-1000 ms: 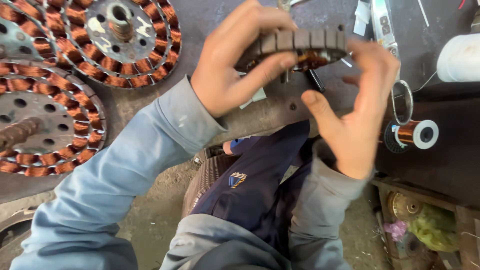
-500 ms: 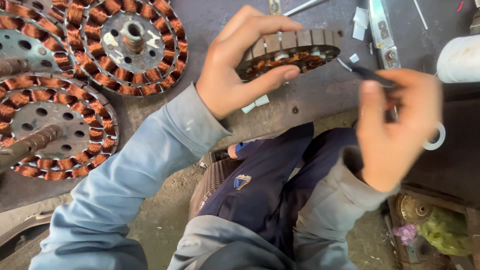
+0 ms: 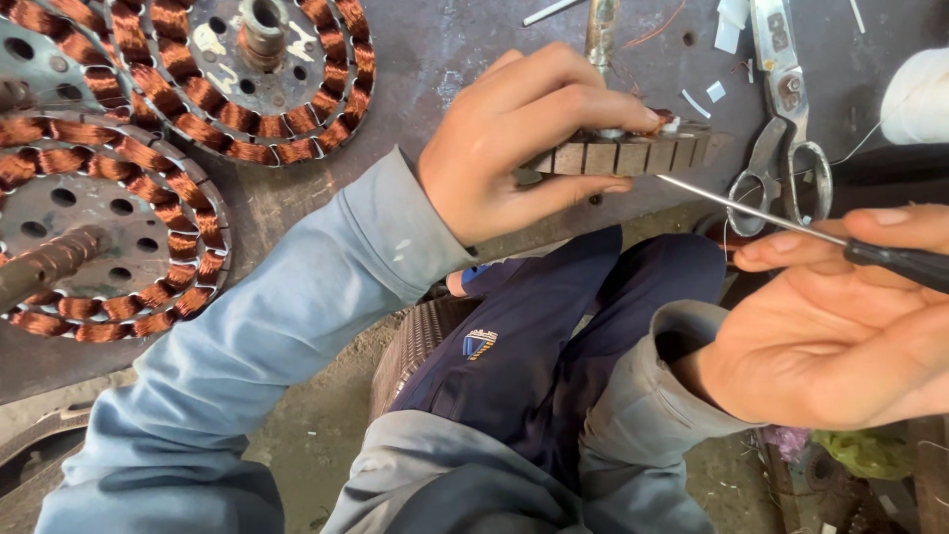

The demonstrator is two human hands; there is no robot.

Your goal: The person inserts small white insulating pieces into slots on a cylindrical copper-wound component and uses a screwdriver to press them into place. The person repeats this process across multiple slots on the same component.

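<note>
My left hand (image 3: 514, 138) grips a round laminated stator core (image 3: 633, 153), seen edge-on, at the near edge of the dark workbench (image 3: 445, 49). Thumb lies under it, fingers over its top. My right hand (image 3: 840, 316) is palm up at the right and holds a thin metal probe with a black handle (image 3: 890, 254) between thumb and fingers. The probe's tip points left, close to the core's side.
Two wound stators with copper coils (image 3: 247, 89) (image 3: 109, 237) lie at the left of the bench. Scissors (image 3: 786, 119) lie at the upper right, beside a white spool (image 3: 914, 99). My knees in dark trousers (image 3: 554, 326) are below the bench edge.
My right hand left the core, picked up the probe and now brings its tip toward the core. The left hand has turned the core edge-on and lowered it to the bench edge.
</note>
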